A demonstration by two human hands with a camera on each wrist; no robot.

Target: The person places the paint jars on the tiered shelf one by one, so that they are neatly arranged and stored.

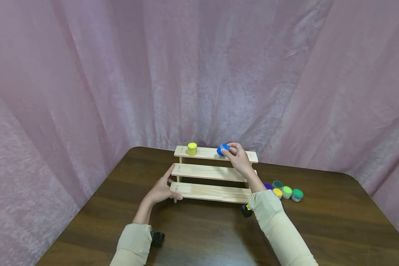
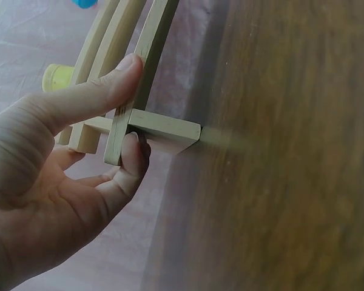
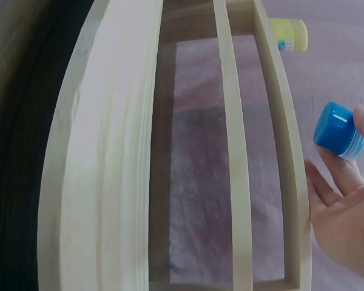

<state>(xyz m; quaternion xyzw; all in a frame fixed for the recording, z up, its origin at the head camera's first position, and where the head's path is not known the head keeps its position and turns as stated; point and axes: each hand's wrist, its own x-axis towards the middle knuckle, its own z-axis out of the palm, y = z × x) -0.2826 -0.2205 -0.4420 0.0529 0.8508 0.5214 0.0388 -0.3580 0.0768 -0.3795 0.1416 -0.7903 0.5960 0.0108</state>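
Pale sleeves (image 1: 133, 238) foremost, left hand (image 1: 160, 190) grips a wooden rack (image 1: 206, 171), right hand (image 1: 240, 160) pinches a blue jar (image 3: 334, 128) near its top shelf (image 1: 206, 152).

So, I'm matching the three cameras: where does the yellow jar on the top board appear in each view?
Head: the yellow jar is just left of and below the picture's centre, near the left end of the top board.
Left wrist: the yellow jar is at upper left, partly hidden.
Right wrist: the yellow jar is at upper right, near the top edge.
Shared landmark: the wooden stand.
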